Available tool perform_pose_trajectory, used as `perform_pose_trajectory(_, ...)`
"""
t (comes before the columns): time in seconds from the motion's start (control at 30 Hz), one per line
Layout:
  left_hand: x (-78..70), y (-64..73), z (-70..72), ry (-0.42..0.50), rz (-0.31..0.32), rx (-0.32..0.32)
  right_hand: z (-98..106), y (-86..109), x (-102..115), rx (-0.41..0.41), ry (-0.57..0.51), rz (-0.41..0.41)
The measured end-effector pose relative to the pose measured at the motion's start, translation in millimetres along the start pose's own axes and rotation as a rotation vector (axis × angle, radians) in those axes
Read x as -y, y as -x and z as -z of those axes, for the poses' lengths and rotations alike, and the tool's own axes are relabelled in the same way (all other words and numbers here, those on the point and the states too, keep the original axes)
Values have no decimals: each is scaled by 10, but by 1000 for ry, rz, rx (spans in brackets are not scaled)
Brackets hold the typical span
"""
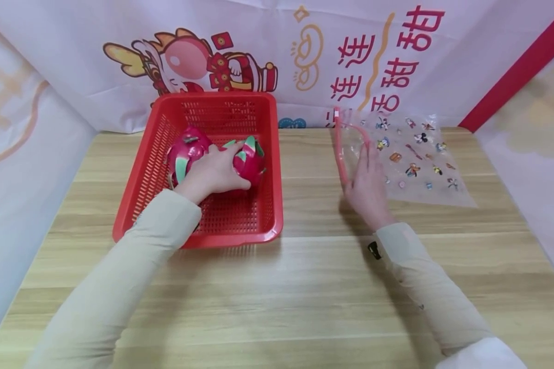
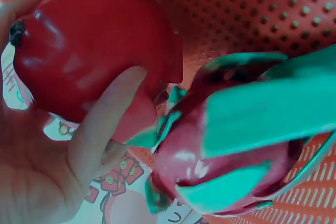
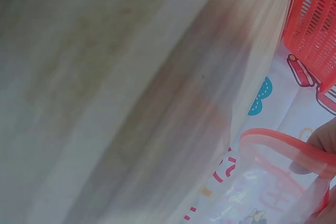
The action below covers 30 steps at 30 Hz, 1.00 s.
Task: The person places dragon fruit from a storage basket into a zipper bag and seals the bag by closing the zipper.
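Observation:
Inside the red plastic basket [image 1: 271, 225], my left hand [image 1: 217, 171] grips a glossy pink dragon fruit [image 1: 255, 163] with green-tipped scales. Fingers and thumb spread around its body in the left wrist view, where its dark stem end shows at the left. A second dragon fruit [image 1: 190, 148] lies beside it in the basket, partly hidden by the hand in the head view. On the right, my right hand [image 1: 368, 189] pinches the pink zip edge [image 3: 278, 145] of a clear bag [image 1: 420, 179] printed with small cartoon figures. The bag lies flat, its mouth parted towards the basket.
Basket and bag stand side by side near the back of the wood-grain table [image 1: 277, 302]. Behind them hangs a white printed cloth [image 1: 314, 31] with a cartoon dragon and red characters. A small black piece [image 1: 374, 250] shows at my right cuff.

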<state>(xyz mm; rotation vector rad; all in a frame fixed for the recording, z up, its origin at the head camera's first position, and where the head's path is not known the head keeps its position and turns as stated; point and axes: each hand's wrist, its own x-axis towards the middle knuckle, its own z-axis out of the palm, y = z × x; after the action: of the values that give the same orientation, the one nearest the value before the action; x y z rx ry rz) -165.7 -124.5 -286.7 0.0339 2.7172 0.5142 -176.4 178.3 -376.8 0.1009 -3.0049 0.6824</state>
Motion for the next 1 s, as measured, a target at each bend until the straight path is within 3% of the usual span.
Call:
perform_pose_trajectory(0.27, -28, 109, 159, 117, 41, -99, 2, 4, 7, -32, -3, 32)
perform_pose_trajectory(0.5, -80, 184, 255, 193, 97, -182, 10, 4, 30, 5, 6, -15)
perform_pose_trajectory(0.67, -119, 225, 297, 298, 123, -218, 24, 4, 43, 19, 13, -32)
perform_pose_trajectory(1.0, -220, 236, 263, 419, 84, -325, 38, 4, 43, 6, -5, -21)
